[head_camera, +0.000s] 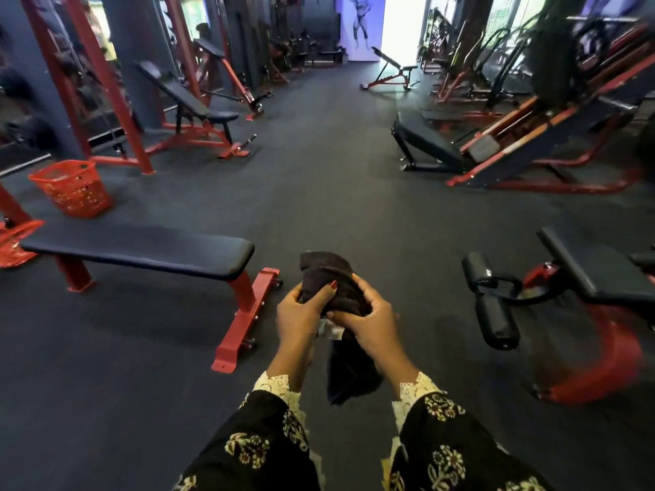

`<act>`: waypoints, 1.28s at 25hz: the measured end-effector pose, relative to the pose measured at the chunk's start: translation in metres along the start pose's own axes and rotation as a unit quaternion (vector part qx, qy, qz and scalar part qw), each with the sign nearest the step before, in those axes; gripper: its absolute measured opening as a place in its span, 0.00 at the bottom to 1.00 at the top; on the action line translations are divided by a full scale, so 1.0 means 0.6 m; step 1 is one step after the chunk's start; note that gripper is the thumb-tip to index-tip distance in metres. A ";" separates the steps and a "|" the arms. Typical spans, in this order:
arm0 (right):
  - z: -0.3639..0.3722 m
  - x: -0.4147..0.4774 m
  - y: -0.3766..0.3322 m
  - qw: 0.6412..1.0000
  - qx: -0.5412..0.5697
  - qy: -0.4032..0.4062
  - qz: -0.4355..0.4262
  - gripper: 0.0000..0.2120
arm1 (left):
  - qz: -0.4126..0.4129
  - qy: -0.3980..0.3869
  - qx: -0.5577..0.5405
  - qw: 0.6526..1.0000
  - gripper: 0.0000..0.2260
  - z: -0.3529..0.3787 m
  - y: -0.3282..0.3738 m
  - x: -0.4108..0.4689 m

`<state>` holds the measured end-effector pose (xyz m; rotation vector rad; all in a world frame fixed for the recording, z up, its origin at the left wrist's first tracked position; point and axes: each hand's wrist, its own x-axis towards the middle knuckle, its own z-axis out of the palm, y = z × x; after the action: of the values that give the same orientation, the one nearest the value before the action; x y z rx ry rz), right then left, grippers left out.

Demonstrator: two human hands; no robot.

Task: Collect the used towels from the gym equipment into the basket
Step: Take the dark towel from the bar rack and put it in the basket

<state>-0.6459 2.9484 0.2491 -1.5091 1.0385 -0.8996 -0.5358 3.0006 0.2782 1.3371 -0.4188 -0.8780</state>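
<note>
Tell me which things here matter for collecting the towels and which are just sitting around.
Part of the job:
dark towel, gripped by the left hand and the right hand
red basket, on the floor beyond the flat bench

Just standing about:
flat bench
incline bench
roller-pad machine

Left grip point(299, 315), right grip point(368, 322) (both curled)

Towel point(320, 274) in left hand point(301, 322) and right hand point(368, 326)

head-worn view, facing forward, angled down
</note>
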 end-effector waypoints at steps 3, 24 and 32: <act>0.010 0.178 -0.020 1.000 -0.006 0.004 0.000 0.44 | -0.004 -0.015 -0.003 1.000 0.16 0.060 0.043 0.168; 0.219 1.350 -0.010 0.989 -0.021 -0.147 -0.009 0.42 | 0.017 0.127 -0.028 0.991 0.10 0.302 0.216 1.258; 0.470 1.750 -0.028 0.983 0.019 -0.183 0.028 0.39 | 0.019 0.171 -0.049 0.984 0.17 0.234 0.308 1.715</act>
<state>-0.0232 2.0570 0.2387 -1.5337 0.7846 -0.5709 0.0636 2.1330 0.2669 1.3519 -0.1314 -0.6125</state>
